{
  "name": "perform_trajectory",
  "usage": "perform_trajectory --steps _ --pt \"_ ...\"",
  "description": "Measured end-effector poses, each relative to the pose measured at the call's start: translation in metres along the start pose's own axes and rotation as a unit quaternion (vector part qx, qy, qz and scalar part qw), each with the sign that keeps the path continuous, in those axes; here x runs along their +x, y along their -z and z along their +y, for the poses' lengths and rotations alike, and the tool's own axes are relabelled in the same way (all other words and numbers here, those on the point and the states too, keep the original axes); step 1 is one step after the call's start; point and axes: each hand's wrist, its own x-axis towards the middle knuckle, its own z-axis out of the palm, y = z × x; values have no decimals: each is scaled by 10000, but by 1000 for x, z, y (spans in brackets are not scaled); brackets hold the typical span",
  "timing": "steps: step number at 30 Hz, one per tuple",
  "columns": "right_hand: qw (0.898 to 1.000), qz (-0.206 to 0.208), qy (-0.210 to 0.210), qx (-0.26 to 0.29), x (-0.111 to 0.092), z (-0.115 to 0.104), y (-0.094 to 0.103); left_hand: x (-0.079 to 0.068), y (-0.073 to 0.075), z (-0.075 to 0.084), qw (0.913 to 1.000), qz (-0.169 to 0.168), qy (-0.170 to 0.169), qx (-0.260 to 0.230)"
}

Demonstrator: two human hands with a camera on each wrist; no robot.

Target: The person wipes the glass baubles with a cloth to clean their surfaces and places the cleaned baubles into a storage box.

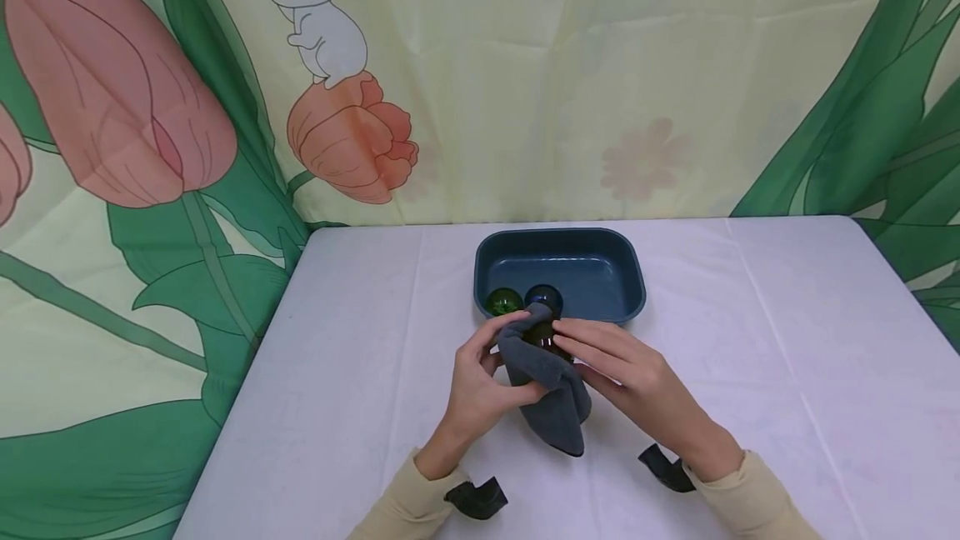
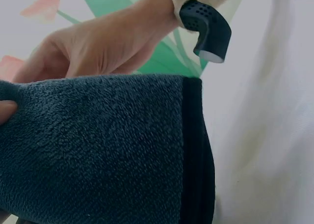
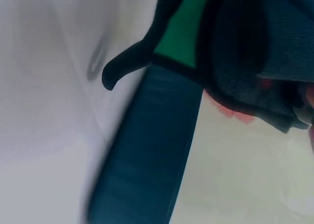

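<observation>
My left hand (image 1: 483, 394) grips a grey-blue cloth (image 1: 551, 402), thumb in front and fingers behind. The cloth is folded around a small dark, shiny round glass piece (image 1: 546, 342), whose top shows between the hands. On its right side, my right hand (image 1: 637, 377) holds the glass piece with its fingertips; its thumb lies lower, partly hidden. Close up, the cloth (image 2: 108, 140) looks plush with a dark bound edge and covers most of the left wrist view. Folds of cloth (image 3: 289, 42) fill the upper right of the right wrist view.
Just beyond the hands stands a dark blue tray (image 1: 615, 273). In its near left corner are a green round glass piece (image 1: 504, 301) and a dark blue one (image 1: 542, 297). A white cloth covers the table (image 1: 360, 340); a printed curtain (image 1: 510, 90) hangs behind.
</observation>
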Motion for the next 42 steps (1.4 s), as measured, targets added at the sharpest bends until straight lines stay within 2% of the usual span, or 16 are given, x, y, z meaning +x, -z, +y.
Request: perform_trajectory --steps 4,12,14,16,19,21,29,32,36,39,42 --pt "9990 108 392 -163 0 0 -1 -1 0 0 10000 -9 -26 6" --pt "9990 164 378 -188 -2 0 -2 -2 1 2 9998 -148 143 33" --pt "9996 170 218 -28 -2 -1 -1 -3 2 2 9996 -202 172 47" --pt "9993 130 -201 300 -2 -3 0 -3 2 2 9995 -254 175 48" --pt "9916 106 -916 910 -2 -5 1 -4 1 2 9994 -300 160 60" --pt "9861 88 -1257 1083 -3 -6 2 -5 1 2 9994 -301 158 60" --pt "9850 -227 -1443 917 -5 -7 4 -5 1 2 9997 -217 142 11" --pt "9889 -400 -1252 693 -5 -7 5 -4 2 2 9998 -170 72 -29" --pt "9978 -287 -462 385 -2 -5 5 -4 3 2 9999 -153 25 -76" --pt "9991 -131 -9 393 0 -3 4 -4 3 1 9998 -165 20 -89" --pt "9988 -97 73 464 1 -3 4 -5 3 2 9997 -212 34 -97"
